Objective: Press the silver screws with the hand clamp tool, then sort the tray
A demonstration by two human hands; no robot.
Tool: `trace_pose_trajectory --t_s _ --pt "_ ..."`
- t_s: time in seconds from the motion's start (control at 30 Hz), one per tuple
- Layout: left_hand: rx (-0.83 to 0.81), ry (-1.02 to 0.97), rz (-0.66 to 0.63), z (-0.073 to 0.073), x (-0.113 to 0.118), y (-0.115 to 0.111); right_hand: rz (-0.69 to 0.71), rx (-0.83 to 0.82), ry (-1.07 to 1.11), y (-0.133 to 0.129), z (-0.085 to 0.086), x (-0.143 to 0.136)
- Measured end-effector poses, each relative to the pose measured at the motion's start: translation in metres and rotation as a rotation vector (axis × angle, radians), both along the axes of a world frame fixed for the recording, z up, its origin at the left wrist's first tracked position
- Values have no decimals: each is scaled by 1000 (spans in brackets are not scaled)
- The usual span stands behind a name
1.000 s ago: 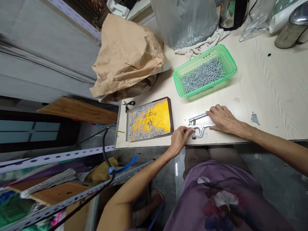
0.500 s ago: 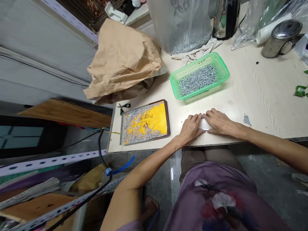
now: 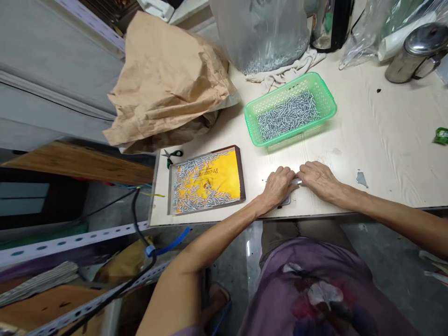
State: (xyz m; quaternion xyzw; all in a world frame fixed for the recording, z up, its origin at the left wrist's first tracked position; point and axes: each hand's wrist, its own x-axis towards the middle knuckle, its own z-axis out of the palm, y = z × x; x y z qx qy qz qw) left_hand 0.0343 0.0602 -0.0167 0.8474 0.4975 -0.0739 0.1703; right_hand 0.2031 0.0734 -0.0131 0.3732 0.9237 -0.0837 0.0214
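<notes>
At the near table edge (image 3: 385, 140), left hand (image 3: 278, 184) and right hand (image 3: 317, 178) both palm-down, fingers curled together over the metal press tool (image 3: 293, 183), mostly hidden underneath. Forearms angled inward. Green basket (image 3: 325, 95) of screws well behind.

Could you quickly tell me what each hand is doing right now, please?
Left hand: palm down on the metal tool, covering most of it.
Right hand: flat on the same tool; whether it grips cannot be told.
</notes>
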Motion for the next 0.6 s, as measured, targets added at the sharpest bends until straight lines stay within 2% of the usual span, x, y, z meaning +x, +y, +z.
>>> trace_pose_trajectory --t_s 0.13,0.23,0.33,0.43,0.6 --pt "-13 -29 47 0 3 5 4 -1 -3 9 -4 -2" --pt "37 -22 100 -2 3 2 4 6 8 14 -3 2" --pt "143 -55 146 -10 5 -12 52 -37 43 23 1 12" --pt "256 -149 110 -22 8 -35 104 -81 100 31 -1 21" --pt "266 -147 16 -35 17 -61 -30 26 109 46 -15 23"
